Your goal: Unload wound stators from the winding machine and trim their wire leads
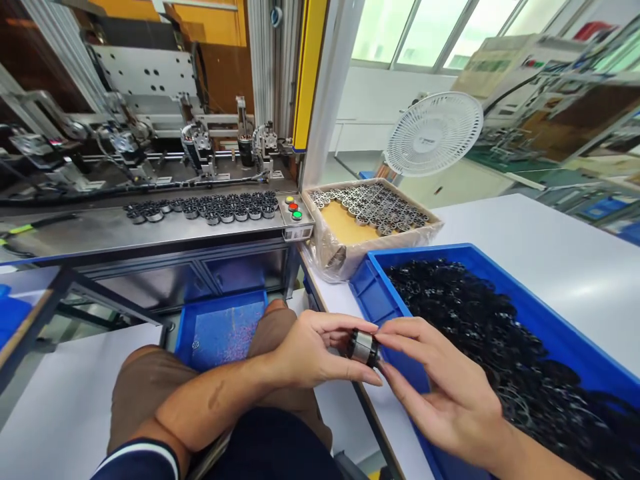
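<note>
A small round part with a silver metal band between black ends is held between both hands, in front of the blue bin's near corner. My left hand curves around it from the left, with fingers above and thumb below. My right hand pinches its black right end between thumb and fingertips. To the right, many loose black parts fill a large blue bin. Behind it, rows of metal rings lie in a plastic-lined box.
A machine bench at the back left carries a row of black-and-silver parts and a button box. A white fan stands behind the lined box. A blue tray lies low by my knees.
</note>
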### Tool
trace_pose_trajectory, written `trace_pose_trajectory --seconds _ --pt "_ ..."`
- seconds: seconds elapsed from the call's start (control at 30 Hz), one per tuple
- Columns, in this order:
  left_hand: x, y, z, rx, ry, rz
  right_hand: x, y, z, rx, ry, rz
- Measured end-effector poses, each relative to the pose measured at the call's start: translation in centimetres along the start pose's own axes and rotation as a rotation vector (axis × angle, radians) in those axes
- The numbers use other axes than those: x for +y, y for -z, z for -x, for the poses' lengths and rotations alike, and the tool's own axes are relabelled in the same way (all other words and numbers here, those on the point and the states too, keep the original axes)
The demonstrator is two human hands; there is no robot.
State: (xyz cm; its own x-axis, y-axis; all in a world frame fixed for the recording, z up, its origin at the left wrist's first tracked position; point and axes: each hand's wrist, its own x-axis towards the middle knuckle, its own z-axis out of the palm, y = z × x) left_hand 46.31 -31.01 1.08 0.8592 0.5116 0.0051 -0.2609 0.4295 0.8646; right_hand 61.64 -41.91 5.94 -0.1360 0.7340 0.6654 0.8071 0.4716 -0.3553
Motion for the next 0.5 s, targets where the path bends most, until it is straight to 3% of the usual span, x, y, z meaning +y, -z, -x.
trace_pose_trajectory --seconds 0.13,0.5 --pt "-0.21 0.45 -0.08 0.019 -0.009 -0.021 0.46 -0.16 0.38 -0.003 0.081 0.084" --pt "-0.93 0.88 0.07 -0.076 0.002 0.022 0.64 0.12 1.01 -0.046 0.205 0.241"
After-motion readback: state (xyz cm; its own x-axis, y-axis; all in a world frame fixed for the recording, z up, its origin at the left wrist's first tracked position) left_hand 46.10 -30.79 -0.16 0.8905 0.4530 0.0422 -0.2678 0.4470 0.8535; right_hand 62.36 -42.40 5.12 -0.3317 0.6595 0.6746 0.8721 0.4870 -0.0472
